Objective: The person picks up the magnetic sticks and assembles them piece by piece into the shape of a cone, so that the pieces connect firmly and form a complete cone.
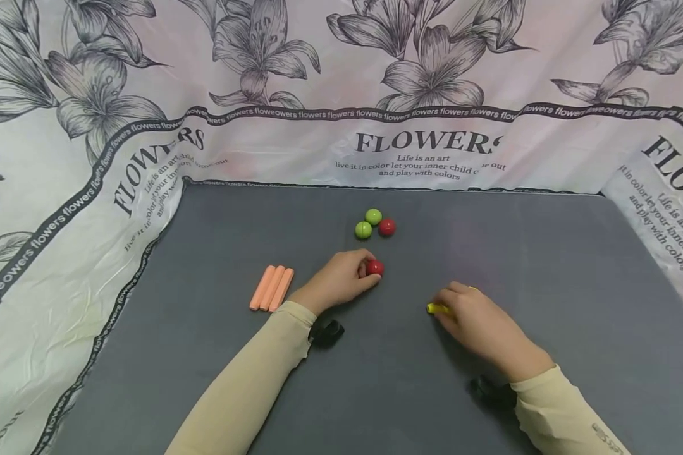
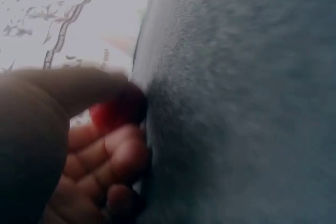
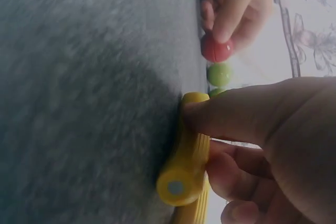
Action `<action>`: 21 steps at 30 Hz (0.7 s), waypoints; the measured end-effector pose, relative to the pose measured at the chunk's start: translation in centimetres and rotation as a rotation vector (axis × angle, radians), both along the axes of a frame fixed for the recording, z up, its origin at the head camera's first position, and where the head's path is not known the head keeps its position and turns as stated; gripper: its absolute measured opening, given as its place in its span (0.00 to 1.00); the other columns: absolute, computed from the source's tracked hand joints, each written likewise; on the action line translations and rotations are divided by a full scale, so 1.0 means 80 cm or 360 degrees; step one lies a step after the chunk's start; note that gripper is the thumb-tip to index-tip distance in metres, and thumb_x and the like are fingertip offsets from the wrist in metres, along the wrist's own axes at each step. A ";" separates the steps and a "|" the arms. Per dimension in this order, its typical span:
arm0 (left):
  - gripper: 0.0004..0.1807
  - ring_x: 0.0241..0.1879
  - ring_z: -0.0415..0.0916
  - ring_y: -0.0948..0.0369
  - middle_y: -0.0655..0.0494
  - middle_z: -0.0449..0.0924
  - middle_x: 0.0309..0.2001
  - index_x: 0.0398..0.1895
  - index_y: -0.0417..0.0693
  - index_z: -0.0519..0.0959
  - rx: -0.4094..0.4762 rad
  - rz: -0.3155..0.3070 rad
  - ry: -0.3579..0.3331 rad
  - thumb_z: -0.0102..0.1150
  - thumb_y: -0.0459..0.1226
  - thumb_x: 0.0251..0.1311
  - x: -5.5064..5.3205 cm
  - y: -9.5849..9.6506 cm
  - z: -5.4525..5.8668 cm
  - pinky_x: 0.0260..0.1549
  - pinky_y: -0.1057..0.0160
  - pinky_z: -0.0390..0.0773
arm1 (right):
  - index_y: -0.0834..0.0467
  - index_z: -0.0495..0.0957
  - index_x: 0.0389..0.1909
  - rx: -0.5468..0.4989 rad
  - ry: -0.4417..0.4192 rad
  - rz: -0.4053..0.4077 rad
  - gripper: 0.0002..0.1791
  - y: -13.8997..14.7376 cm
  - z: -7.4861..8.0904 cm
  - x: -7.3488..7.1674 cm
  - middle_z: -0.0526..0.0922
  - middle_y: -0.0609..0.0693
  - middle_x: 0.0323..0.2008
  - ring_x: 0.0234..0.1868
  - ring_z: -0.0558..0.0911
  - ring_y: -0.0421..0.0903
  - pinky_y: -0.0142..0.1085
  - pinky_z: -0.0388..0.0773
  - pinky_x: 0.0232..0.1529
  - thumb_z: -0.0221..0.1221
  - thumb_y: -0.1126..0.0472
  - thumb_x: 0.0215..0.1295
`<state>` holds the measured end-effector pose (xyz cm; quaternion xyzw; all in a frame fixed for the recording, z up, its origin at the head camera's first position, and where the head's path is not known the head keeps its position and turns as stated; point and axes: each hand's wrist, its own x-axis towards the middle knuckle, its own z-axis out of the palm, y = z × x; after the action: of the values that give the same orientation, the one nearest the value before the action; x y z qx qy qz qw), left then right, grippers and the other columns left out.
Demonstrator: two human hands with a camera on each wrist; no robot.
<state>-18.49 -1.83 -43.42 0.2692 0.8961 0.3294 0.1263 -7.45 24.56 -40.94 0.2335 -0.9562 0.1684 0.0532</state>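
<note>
My left hand (image 1: 340, 278) pinches a glossy red ball (image 1: 375, 268) between thumb and fingers, low over the grey table. In the left wrist view the same red ball (image 2: 118, 109) sits between thumb and fingertips, close to the surface. My right hand (image 1: 484, 325) grips a yellow stick (image 1: 436, 308), mostly hidden under the fingers in the head view. The right wrist view shows that yellow stick (image 3: 191, 153) under the thumb, ridged along its side, with a round grey spot on its end. A second yellow stick (image 3: 190, 214) lies just below it there.
Beyond the left hand, two green balls (image 1: 363, 230) and another red ball (image 1: 387, 227) form a small cluster. Three peach-orange sticks (image 1: 270, 288) lie side by side left of the left hand. A flower-printed cloth (image 1: 296, 148) borders the grey table (image 1: 387, 379).
</note>
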 end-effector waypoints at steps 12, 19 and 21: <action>0.16 0.27 0.71 0.66 0.61 0.77 0.32 0.52 0.50 0.82 0.0248 -0.0164 -0.0067 0.71 0.45 0.67 0.020 -0.013 -0.020 0.32 0.68 0.73 | 0.61 0.89 0.42 -0.0006 -0.0182 0.0108 0.08 -0.040 0.002 -0.036 0.80 0.46 0.33 0.33 0.78 0.42 0.41 0.82 0.39 0.73 0.67 0.62; 0.15 0.26 0.71 0.67 0.63 0.78 0.32 0.51 0.52 0.83 0.0314 -0.0192 -0.0115 0.73 0.45 0.66 0.025 -0.020 -0.025 0.30 0.69 0.72 | 0.61 0.87 0.42 -0.0004 -0.0196 0.0054 0.09 -0.064 -0.010 -0.041 0.79 0.46 0.33 0.31 0.75 0.40 0.39 0.81 0.35 0.72 0.63 0.63; 0.15 0.26 0.71 0.67 0.63 0.78 0.32 0.51 0.53 0.83 0.0327 -0.0194 -0.0116 0.73 0.45 0.65 0.025 -0.024 -0.024 0.30 0.69 0.73 | 0.59 0.87 0.42 0.0014 -0.0156 0.0024 0.09 -0.070 -0.010 -0.040 0.79 0.45 0.32 0.30 0.75 0.40 0.39 0.80 0.35 0.72 0.61 0.62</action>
<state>-16.53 -3.76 -45.37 0.3225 0.8344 0.4209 0.1503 -10.62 18.97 -41.73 0.2324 -0.9566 0.1759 0.0039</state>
